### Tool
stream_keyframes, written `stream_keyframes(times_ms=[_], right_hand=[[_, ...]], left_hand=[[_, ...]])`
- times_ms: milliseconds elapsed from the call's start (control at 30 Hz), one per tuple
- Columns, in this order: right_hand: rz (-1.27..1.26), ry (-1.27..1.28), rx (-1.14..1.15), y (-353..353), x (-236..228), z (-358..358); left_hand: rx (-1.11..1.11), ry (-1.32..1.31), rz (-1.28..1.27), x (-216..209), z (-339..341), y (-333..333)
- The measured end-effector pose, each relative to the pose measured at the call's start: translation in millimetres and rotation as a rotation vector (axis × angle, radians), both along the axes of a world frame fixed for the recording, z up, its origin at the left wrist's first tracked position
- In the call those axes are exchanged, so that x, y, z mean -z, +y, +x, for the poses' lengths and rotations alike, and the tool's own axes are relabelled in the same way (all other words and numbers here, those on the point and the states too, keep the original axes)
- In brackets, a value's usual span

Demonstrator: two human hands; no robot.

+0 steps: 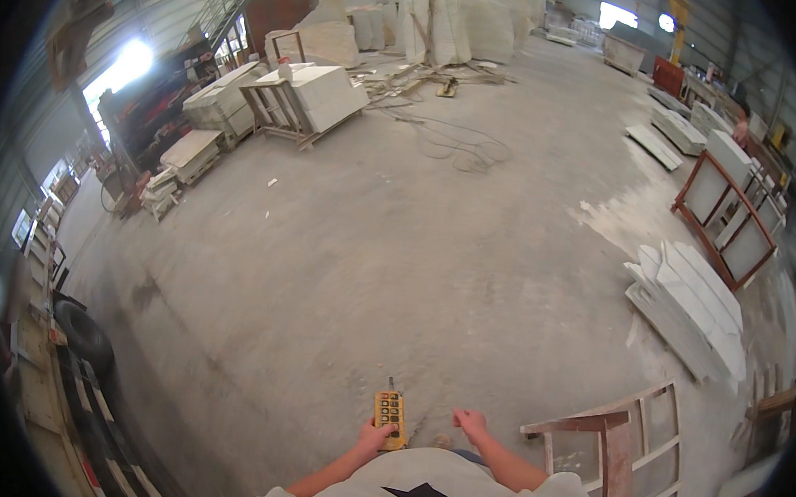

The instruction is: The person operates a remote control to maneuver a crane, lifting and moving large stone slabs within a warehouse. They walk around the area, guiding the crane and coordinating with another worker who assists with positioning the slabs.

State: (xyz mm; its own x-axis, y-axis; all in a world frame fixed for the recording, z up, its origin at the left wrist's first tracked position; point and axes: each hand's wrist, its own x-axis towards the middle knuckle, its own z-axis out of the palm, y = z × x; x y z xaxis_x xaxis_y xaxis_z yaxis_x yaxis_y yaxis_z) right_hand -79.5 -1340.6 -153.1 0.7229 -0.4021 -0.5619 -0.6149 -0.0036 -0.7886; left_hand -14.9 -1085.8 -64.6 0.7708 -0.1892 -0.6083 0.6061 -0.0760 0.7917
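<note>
A yellow crane remote control (390, 412) with dark push buttons and a short antenna is gripped upright in my left hand (376, 436), low in the middle of the head view. The left thumb lies across its lower buttons. Just to the right, my right hand (471, 423) hangs in the air in a loose fist, apart from the remote. Nothing shows in its curled fingers.
To the right stand a rusty metal frame (617, 462), a stack of pale stone slabs (686, 307) and a reddish rack (726, 218). A white stone block (321, 98) and cables (472, 148) are ahead. At left lies a tyre (85, 334) by a truck bed.
</note>
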Motion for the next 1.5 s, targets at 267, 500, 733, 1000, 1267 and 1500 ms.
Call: stream_keyframes(times_ms=[267,500,733,1000,1267,1500], right_hand=[[-0.031,0.017,-0.052,-13,11,22],[0.246,0.019,-0.085,10,-54,82],[0.466,-0.103,-0.179,50,-103,136],[0.561,-0.084,-0.198,72,-97,156],[0.607,-0.062,-0.165,85,-95,158],[0.759,-0.131,-0.284,78,-67,157]], left_hand=[[0.0,0.054,-0.008,1,22,-6],[0.041,0.061,-0.041,-14,69,-22],[0.06,-0.001,-0.092,-23,116,-25],[0.123,0.006,-0.067,-23,133,-17],[0.199,-0.063,0.11,0,132,-15],[0.087,-0.147,0.084,-27,114,-27]])
